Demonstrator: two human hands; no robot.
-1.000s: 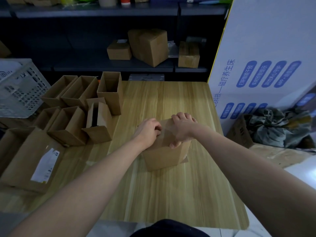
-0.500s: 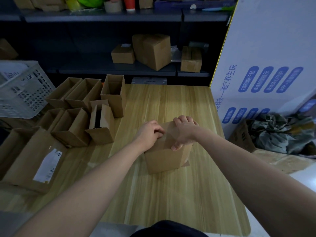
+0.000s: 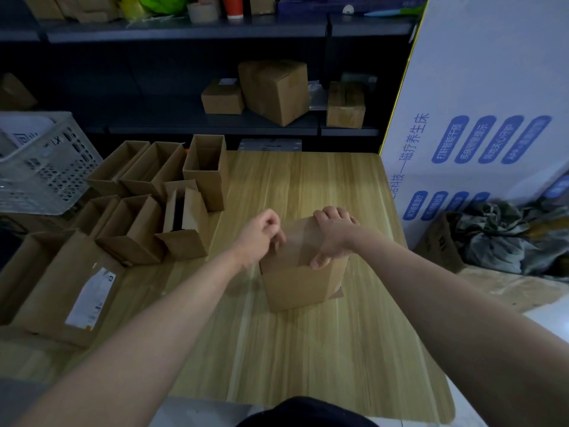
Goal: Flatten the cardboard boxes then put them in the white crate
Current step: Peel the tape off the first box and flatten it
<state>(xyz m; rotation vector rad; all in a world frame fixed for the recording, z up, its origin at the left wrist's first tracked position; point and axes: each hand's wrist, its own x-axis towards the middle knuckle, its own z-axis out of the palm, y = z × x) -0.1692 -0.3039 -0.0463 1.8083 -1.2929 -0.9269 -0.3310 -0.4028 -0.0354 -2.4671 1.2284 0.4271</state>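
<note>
The work looks to be at an early stage. One closed box (image 3: 300,285) stands on the tabletop (image 3: 308,349) directly under both hands. The right grip (image 3: 331,238) is clamped on its top, fingers over the far edge and thumb hooked on the near edge, holding it steady. The left grip (image 3: 261,234) has its fingertips curled together at the top's left edge, apparently pinching the end of the clear tape (image 3: 297,241) that runs across the lid, though the contact itself is hard to make out. So this box is sealed and full-shaped, with peeling, opening and pressing flat all left to do.

To the left of the left grip, a cluster of open boxes (image 3: 135,232) waits, none of them collapsed, and nearer the body on that side lies a larger labelled box (image 3: 55,291). The white crate (image 3: 46,174) sits far out to the left, beyond the cluster. No flattened cardboard shows inside it from here.
</note>
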